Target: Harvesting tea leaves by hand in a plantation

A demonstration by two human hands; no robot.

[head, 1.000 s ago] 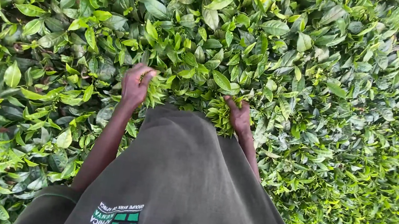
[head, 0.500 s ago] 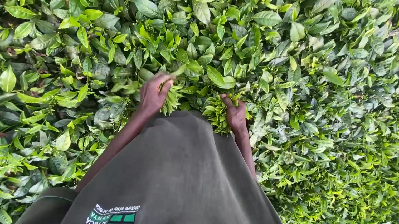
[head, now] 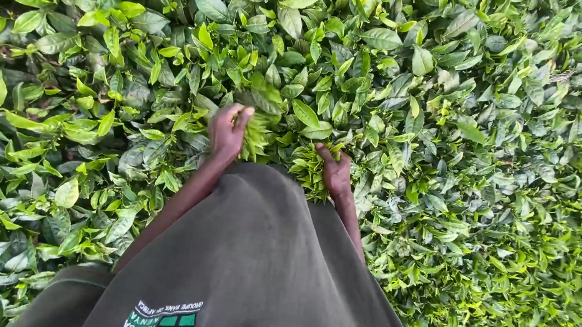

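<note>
From the head camera I look straight down onto a dense tea bush [head: 368,67] whose glossy green leaves fill almost the whole view. My left hand [head: 227,134] sits a little left of centre, fingers curled narrow around a small bunch of picked leaves [head: 258,135] that pokes out toward three o'clock of the palm. My right hand [head: 336,174] lies just right of centre, at about four o'clock from the left one, and it too is closed on a tuft of pale green shoots [head: 309,170] that spills out on its nine o'clock side. The two hands are near each other but apart, with the leaf bunches between them.

Both forearms run back toward six o'clock and disappear beside a dark olive apron [head: 252,259], which covers the lower middle of the picture; the hands rest right at its upper edge, where cloth meets foliage. A small green and white patch [head: 164,326] sits on the apron near seven o'clock. The foliage toward three and four o'clock is lighter and finer-leaved; toward nine o'clock the leaves are broader and darker, with some shadowed gaps between them.
</note>
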